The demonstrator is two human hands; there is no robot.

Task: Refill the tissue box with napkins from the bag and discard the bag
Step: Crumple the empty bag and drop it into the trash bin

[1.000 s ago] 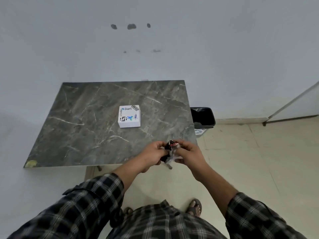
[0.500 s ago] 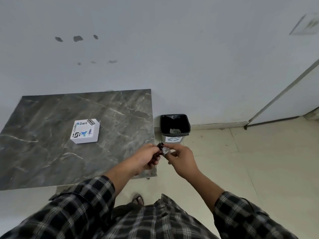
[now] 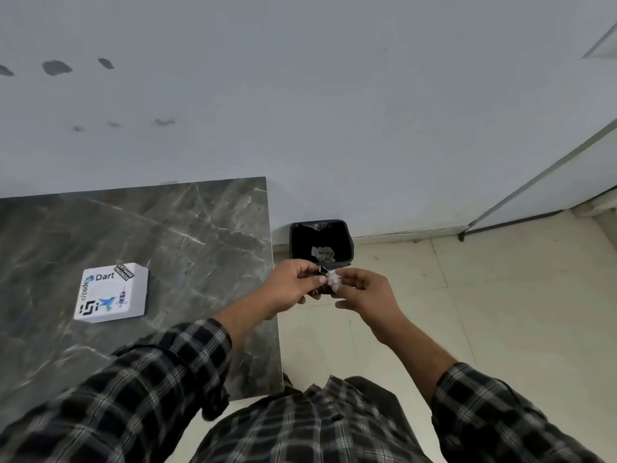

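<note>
Pinching the crumpled bag [image 3: 329, 283] between my left hand [image 3: 291, 286] and right hand [image 3: 366, 290], fingers closed on it, I hold it just before the black bin [image 3: 347, 238]. The tissue box [image 3: 112, 291] sits on the marble table [image 3: 200, 228].

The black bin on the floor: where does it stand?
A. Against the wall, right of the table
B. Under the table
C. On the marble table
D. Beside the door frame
A: the black bin stands on the floor tiles against the wall, just past the right edge of the marble table.
</note>
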